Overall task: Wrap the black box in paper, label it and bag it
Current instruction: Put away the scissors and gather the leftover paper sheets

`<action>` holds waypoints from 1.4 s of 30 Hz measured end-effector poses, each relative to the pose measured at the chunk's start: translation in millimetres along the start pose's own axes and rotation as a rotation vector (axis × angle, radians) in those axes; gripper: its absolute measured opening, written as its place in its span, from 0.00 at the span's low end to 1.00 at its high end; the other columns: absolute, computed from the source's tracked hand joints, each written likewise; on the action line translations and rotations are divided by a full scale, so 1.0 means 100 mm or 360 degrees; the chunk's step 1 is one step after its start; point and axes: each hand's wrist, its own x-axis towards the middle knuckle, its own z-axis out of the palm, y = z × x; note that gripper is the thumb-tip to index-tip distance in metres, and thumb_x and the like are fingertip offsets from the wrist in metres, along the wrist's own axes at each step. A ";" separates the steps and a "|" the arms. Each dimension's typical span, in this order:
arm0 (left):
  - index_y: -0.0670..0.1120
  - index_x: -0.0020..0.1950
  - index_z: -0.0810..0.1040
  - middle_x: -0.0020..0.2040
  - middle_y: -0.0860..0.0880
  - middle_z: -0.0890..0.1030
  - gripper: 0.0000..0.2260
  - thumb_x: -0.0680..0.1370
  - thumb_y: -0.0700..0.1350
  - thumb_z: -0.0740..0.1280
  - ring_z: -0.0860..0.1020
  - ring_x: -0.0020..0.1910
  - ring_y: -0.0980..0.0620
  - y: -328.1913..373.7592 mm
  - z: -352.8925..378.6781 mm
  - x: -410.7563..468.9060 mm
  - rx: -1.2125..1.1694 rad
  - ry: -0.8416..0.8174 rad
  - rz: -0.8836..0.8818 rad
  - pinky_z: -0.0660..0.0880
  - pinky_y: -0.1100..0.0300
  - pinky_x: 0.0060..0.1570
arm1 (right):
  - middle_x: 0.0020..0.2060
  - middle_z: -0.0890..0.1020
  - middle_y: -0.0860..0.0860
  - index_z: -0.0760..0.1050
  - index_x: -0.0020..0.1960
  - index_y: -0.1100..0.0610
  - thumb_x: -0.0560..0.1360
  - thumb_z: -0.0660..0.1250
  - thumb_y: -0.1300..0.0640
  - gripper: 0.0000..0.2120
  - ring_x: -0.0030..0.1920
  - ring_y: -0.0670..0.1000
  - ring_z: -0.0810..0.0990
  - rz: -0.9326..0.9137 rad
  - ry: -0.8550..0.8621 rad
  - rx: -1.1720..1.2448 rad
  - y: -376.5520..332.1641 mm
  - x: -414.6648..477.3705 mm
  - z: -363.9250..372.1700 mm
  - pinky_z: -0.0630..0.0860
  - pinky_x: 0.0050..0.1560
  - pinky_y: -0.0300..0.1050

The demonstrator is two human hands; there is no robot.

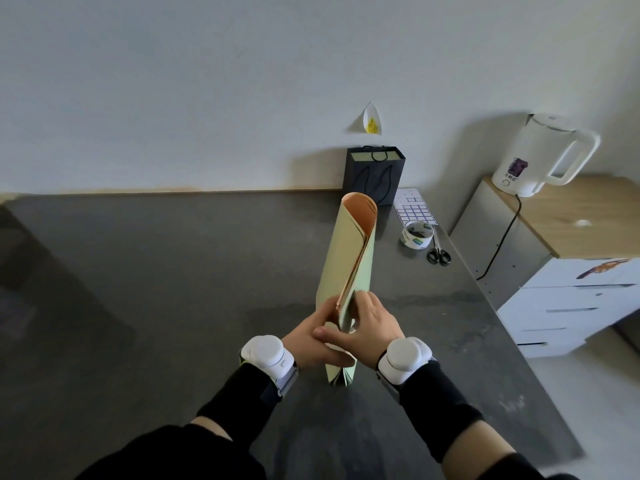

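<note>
A roll of several coloured paper sheets (349, 261), pale green outside and orange inside, points away from me over the grey table (173, 271). My left hand (311, 337) grips the roll's near end from the left. My right hand (367, 323) holds it from the right, thumb crossing over my left hand. A black paper bag (374, 174) with cord handles stands open against the wall. A sheet of small labels (415, 209) lies to the right of the bag. No black box is in view.
A roll of clear tape (417, 235) and black-handled scissors (438, 254) lie near the table's right edge. Beyond that edge stands a cabinet (571, 216) carrying a white kettle (540, 154), with white drawers (571, 306) in front.
</note>
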 end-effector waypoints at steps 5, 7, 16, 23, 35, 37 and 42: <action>0.58 0.69 0.59 0.55 0.51 0.76 0.40 0.67 0.31 0.73 0.75 0.59 0.60 -0.07 -0.03 -0.02 -0.0032 -0.0082 -0.0043 0.73 0.60 0.60 | 0.48 0.70 0.49 0.66 0.51 0.55 0.73 0.66 0.44 0.18 0.43 0.55 0.76 0.0015 0.0131 0.0082 0.09 0.00 0.03 0.70 0.40 0.44; 0.54 0.69 0.63 0.54 0.52 0.78 0.35 0.69 0.32 0.72 0.75 0.58 0.59 -0.08 -0.09 -0.03 -0.0046 -0.0018 -0.0063 0.74 0.60 0.59 | 0.53 0.73 0.52 0.70 0.58 0.57 0.76 0.63 0.54 0.12 0.47 0.58 0.77 -0.0028 0.0236 0.0118 0.17 0.01 0.00 0.72 0.44 0.45; 0.49 0.73 0.56 0.63 0.52 0.70 0.64 0.42 0.62 0.81 0.70 0.63 0.56 -0.04 -0.62 0.04 -0.0350 0.0795 0.0033 0.70 0.65 0.59 | 0.34 0.79 0.49 0.74 0.41 0.55 0.69 0.68 0.74 0.14 0.40 0.51 0.77 0.0156 0.0334 0.1566 0.63 -0.05 -0.44 0.76 0.48 0.48; 0.41 0.62 0.74 0.53 0.46 0.83 0.49 0.44 0.52 0.84 0.80 0.55 0.48 -0.02 -0.51 0.06 -0.0489 0.0531 0.0040 0.78 0.59 0.50 | 0.35 0.84 0.50 0.78 0.46 0.61 0.54 0.70 0.68 0.20 0.37 0.49 0.82 0.0333 0.0240 0.1927 0.83 -0.15 -0.35 0.80 0.38 0.42; 0.49 0.65 0.67 0.55 0.51 0.79 0.55 0.40 0.53 0.84 0.79 0.51 0.62 -0.03 -0.42 -0.11 -0.0466 0.0525 0.0093 0.76 0.68 0.44 | 0.32 0.84 0.44 0.80 0.40 0.55 0.65 0.71 0.75 0.16 0.40 0.51 0.80 0.0325 0.0326 0.1559 0.88 -0.11 -0.18 0.78 0.48 0.48; 0.50 0.66 0.66 0.55 0.52 0.79 0.57 0.40 0.56 0.83 0.79 0.50 0.65 -0.03 -0.47 -0.13 -0.0470 0.0518 0.0088 0.76 0.69 0.43 | 0.31 0.83 0.44 0.80 0.39 0.55 0.65 0.71 0.75 0.15 0.38 0.49 0.81 0.0332 0.0361 0.1535 0.86 -0.07 -0.16 0.78 0.48 0.48; 0.58 0.61 0.65 0.57 0.55 0.75 0.50 0.42 0.49 0.82 0.74 0.54 0.64 -0.04 -0.66 -0.18 -0.0449 0.0466 0.0036 0.73 0.74 0.45 | 0.32 0.84 0.46 0.80 0.39 0.56 0.65 0.70 0.76 0.15 0.35 0.45 0.82 0.0313 0.0284 0.1583 0.90 0.01 -0.21 0.79 0.45 0.44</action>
